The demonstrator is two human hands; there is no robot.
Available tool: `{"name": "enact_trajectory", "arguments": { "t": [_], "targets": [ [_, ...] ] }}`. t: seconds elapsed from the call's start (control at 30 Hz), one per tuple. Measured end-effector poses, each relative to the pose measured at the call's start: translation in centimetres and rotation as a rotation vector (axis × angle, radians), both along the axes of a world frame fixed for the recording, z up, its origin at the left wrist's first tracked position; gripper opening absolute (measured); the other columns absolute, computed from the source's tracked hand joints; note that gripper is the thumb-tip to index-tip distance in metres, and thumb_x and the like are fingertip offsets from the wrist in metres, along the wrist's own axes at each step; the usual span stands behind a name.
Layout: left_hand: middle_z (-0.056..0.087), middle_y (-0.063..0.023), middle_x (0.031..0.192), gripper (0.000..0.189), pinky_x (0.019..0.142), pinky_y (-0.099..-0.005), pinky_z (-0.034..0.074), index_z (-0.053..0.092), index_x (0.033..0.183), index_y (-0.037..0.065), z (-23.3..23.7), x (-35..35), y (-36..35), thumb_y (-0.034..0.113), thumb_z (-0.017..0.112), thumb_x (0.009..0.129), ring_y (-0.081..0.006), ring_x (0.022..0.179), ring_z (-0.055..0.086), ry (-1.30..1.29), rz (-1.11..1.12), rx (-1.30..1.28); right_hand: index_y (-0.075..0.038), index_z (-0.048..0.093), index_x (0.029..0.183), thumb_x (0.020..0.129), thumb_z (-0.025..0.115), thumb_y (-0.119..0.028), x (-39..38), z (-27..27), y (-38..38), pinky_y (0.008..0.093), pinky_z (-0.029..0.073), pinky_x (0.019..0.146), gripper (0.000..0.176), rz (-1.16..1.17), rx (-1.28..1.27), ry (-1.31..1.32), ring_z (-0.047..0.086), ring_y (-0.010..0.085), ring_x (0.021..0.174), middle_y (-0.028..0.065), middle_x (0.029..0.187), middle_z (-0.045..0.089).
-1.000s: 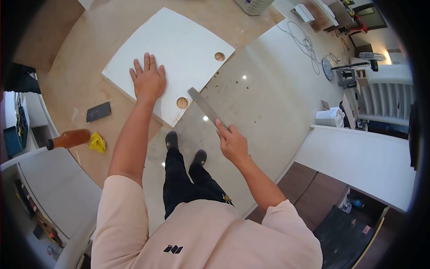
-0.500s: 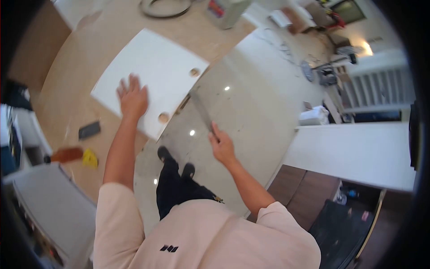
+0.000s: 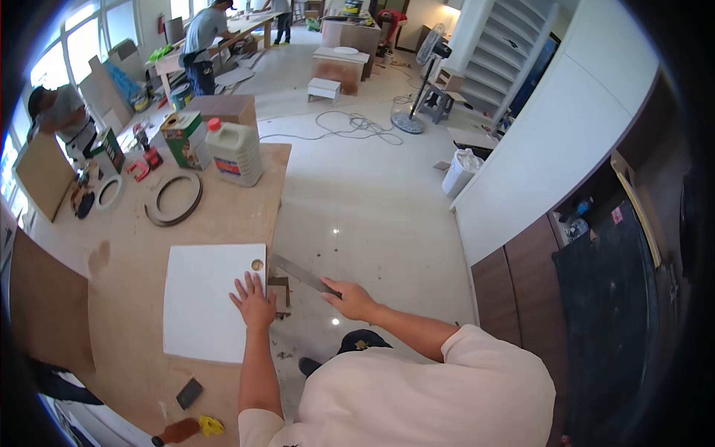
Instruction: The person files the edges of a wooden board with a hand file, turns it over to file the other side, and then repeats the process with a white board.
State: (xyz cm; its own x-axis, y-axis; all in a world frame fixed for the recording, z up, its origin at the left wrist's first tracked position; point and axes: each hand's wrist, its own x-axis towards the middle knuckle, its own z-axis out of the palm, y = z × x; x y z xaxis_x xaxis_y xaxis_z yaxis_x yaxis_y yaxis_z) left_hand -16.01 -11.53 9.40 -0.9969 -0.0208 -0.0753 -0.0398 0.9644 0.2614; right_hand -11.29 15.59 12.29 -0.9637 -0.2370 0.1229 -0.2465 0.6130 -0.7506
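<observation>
My left hand (image 3: pixel 255 304) lies flat with fingers spread on a white board (image 3: pixel 201 302), close to its right edge. One round hinge hole (image 3: pixel 258 264) shows just past my fingertips. In my right hand (image 3: pixel 353 302), fingers closed around its near end, is a long grey flat file (image 3: pixel 300 274). The file's far tip points at the board's right edge, beside the hole. Under the board is a wooden worktable (image 3: pixel 126 298), and the file extends over the floor beside it.
A brown edging roll (image 3: pixel 195 211), a white jug (image 3: pixel 237 158) and a tin (image 3: pixel 183 141) stand farther back on the table. Nearer are a dark block (image 3: pixel 189 392) and an amber bottle (image 3: pixel 177 431). Co-workers (image 3: pixel 205 48) stand beyond. Cables (image 3: pixel 357 127) cross the floor.
The view has swung up and round, bringing in the room and co-workers. My left hand has shifted to the board's right edge, where only one hole shows. The file remains in my right hand.
</observation>
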Motion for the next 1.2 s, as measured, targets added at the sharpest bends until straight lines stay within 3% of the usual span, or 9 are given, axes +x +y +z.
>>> {"name": "enact_trajectory", "arguments": {
  "t": [0.27, 0.4, 0.77, 0.83, 0.9, 0.93, 0.97, 1.03, 1.2],
  "targets": [
    [0.021, -0.0131, 0.165, 0.069, 0.116, -0.0701, 0.008, 0.034, 0.153, 0.007, -1.4, -4.4, 2.5, 0.006, 0.055, 0.087, -0.0443, 0.152, 0.011, -0.020, 0.034, -0.032, -0.013, 0.048, 0.147, 0.099, 0.056, -0.036, -3.8, 4.3, 2.1, 0.0427, 0.047, 0.100, 0.054, 0.072, 0.028, -0.252, 0.059, 0.0392, 0.117, 0.0207, 0.129, 0.063],
    [0.022, -0.0123, 0.165, 0.069, 0.117, -0.0689, 0.009, 0.035, 0.151, 0.004, -2.4, -4.8, 3.7, 0.003, 0.055, 0.086, -0.0417, 0.152, 0.013, 0.001, 0.083, -0.058, -0.011, 0.053, 0.143, 0.098, 0.060, -0.034, -7.7, 1.1, 4.2, 0.0412, 0.050, 0.090, 0.051, 0.112, -0.075, -0.049, 0.063, 0.0378, 0.100, 0.0207, 0.109, 0.067],
    [0.031, -0.0171, 0.160, 0.072, 0.119, -0.0631, 0.014, 0.037, 0.150, 0.002, -3.2, -0.5, 7.3, -0.008, 0.049, 0.079, -0.0397, 0.150, 0.023, 0.052, 0.173, 0.006, -0.006, 0.055, 0.140, 0.100, 0.054, -0.040, -18.1, 1.1, 7.5, 0.0405, 0.044, 0.106, 0.052, 0.286, -0.076, -0.262, 0.056, 0.0377, 0.125, 0.0211, 0.136, 0.059],
    [0.036, -0.0179, 0.157, 0.067, 0.119, -0.0607, 0.018, 0.040, 0.148, 0.004, -1.9, -0.1, 9.1, -0.006, 0.050, 0.082, -0.0420, 0.147, 0.028, 0.118, 0.299, 0.034, -0.004, 0.058, 0.136, 0.101, 0.053, -0.040, -19.9, -1.6, 6.2, 0.0400, 0.049, 0.097, 0.050, 0.381, -0.157, -0.314, 0.063, 0.0383, 0.113, 0.0198, 0.132, 0.062],
    [0.045, -0.0211, 0.150, 0.060, 0.117, -0.0524, 0.028, 0.044, 0.145, 0.002, 2.9, 0.3, 12.1, 0.008, 0.062, 0.087, -0.0428, 0.140, 0.039, 0.374, 0.377, 0.271, -0.002, 0.061, 0.133, 0.101, 0.053, -0.033, -20.7, 0.8, 4.0, 0.0373, 0.052, 0.082, 0.044, 0.413, 0.000, -0.381, 0.069, 0.0307, 0.095, 0.0169, 0.122, 0.069],
    [0.052, -0.0228, 0.143, 0.059, 0.114, -0.0478, 0.034, 0.045, 0.143, 0.000, 1.2, 0.5, 12.7, 0.017, 0.067, 0.091, -0.0429, 0.134, 0.046, 0.533, 0.363, 0.377, -0.002, 0.060, 0.134, 0.101, 0.054, -0.028, -20.8, 0.6, 2.7, 0.0355, 0.052, 0.076, 0.042, 0.462, -0.095, -0.449, 0.067, 0.0246, 0.086, 0.0128, 0.114, 0.070],
    [0.054, -0.0228, 0.141, 0.057, 0.111, -0.0436, 0.040, 0.045, 0.142, -0.002, 2.0, 0.8, 14.7, 0.026, 0.064, 0.097, -0.0377, 0.131, 0.052, 0.382, 0.530, 0.553, -0.003, 0.059, 0.135, 0.101, 0.055, -0.023, -20.4, 0.4, 1.3, 0.0337, 0.052, 0.069, 0.040, 0.488, -0.184, -0.522, 0.065, 0.0184, 0.077, 0.0087, 0.106, 0.071],
    [0.058, -0.0197, 0.136, 0.056, 0.109, -0.0414, 0.041, 0.044, 0.143, -0.001, 4.2, 1.0, 17.6, 0.033, 0.060, 0.101, -0.0295, 0.128, 0.054, 0.469, 0.707, 1.169, -0.003, 0.054, 0.141, 0.101, 0.053, -0.013, -17.9, 2.0, -2.0, 0.0301, 0.050, 0.065, 0.041, 0.650, -0.528, -0.631, 0.058, 0.0105, 0.072, 0.0025, 0.096, 0.066],
    [0.065, -0.0094, 0.117, 0.050, 0.072, -0.0300, 0.055, 0.046, 0.142, 0.007, 6.4, 4.4, 15.9, 0.037, 0.056, 0.103, -0.0160, 0.099, 0.066, 0.938, 0.986, 1.364, -0.006, 0.046, 0.149, 0.102, 0.052, -0.011, -11.0, 5.4, -7.5, 0.0265, 0.050, 0.082, 0.048, 0.975, -0.474, -0.862, 0.060, 0.0107, 0.093, 0.0028, 0.112, 0.065]
  ]
}}
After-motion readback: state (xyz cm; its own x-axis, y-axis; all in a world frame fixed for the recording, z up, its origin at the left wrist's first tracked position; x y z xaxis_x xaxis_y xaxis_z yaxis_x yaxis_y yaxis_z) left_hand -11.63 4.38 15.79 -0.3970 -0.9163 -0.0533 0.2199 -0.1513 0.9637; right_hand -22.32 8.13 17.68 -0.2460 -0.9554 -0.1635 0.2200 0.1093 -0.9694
